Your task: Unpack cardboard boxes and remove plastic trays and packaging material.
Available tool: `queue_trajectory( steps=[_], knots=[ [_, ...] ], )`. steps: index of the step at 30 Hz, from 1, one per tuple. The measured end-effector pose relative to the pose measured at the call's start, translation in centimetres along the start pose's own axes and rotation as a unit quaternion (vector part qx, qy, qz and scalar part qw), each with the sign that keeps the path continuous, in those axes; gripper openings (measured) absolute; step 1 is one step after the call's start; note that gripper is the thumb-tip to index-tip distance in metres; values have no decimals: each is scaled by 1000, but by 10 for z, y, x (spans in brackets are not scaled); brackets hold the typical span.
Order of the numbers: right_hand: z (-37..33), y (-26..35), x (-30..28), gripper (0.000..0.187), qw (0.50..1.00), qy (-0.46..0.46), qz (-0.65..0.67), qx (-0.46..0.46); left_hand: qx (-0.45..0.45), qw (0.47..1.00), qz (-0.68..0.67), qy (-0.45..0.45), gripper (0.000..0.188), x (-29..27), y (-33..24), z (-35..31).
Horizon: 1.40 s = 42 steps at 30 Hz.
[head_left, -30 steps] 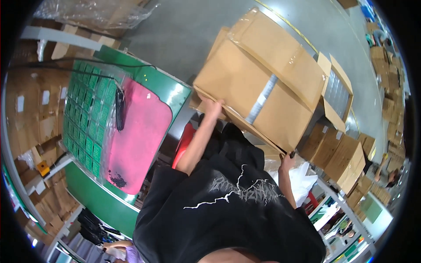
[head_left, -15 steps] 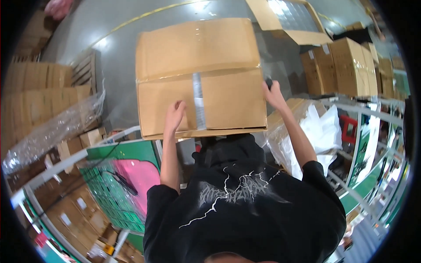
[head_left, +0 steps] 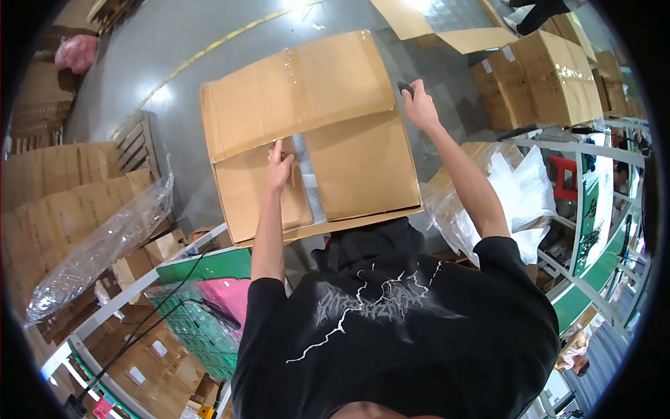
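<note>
A large brown cardboard carton lies in front of me, a strip of silvery tape running down the middle of its near part. The far flap has its edge slightly raised over the near part. My left hand is over the carton with its index finger stretched out to the flap's edge, the other fingers loosely bent. Beyond the carton's right side, my right hand is closed around a small black tool, mostly hidden by the fingers.
To the right stand stacked cartons and a bag of white sheets. An open carton lies at the far right. Clear plastic film and a wooden pallet are on the left. A green crate sits nearer me.
My left hand has moved forward to the flap's edge, its index finger now extended. The right hand has gone forward with the black tool. The carton looks turned slightly, and its flap edge has lifted.
</note>
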State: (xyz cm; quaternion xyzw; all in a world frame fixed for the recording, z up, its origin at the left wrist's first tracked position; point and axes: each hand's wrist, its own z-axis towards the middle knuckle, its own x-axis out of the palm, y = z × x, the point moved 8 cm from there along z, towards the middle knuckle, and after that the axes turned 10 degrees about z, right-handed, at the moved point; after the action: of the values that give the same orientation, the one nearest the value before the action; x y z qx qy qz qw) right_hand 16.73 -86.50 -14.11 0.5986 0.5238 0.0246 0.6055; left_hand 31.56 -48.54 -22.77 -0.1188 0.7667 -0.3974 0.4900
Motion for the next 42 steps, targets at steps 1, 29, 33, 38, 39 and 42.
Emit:
queue_trajectory(
  steps=[1, 29, 33, 38, 39, 42],
  knots=[
    [6, -5, 5, 27, 1000, 2, -3, -4, -26, 999, -30, 7, 60, 1, 6, 0],
    [-111, 307, 204, 19, 805, 412, -92, -417, -57, 922, 220, -314, 47, -103, 29, -32],
    [-168, 362, 347, 24, 653, 492, -185, -545, -56, 920, 262, -287, 50, -116, 31, -40],
    [-185, 354, 460, 24, 532, 539, -263, -597, -62, 917, 253, -301, 51, -119, 28, -39],
    [-187, 343, 476, 22, 503, 547, -312, -591, -58, 920, 253, -293, 50, -121, 28, -38],
    [-191, 334, 498, 19, 435, 551, -366, -611, -59, 917, 246, -308, 47, -125, 32, -41]
  ],
)
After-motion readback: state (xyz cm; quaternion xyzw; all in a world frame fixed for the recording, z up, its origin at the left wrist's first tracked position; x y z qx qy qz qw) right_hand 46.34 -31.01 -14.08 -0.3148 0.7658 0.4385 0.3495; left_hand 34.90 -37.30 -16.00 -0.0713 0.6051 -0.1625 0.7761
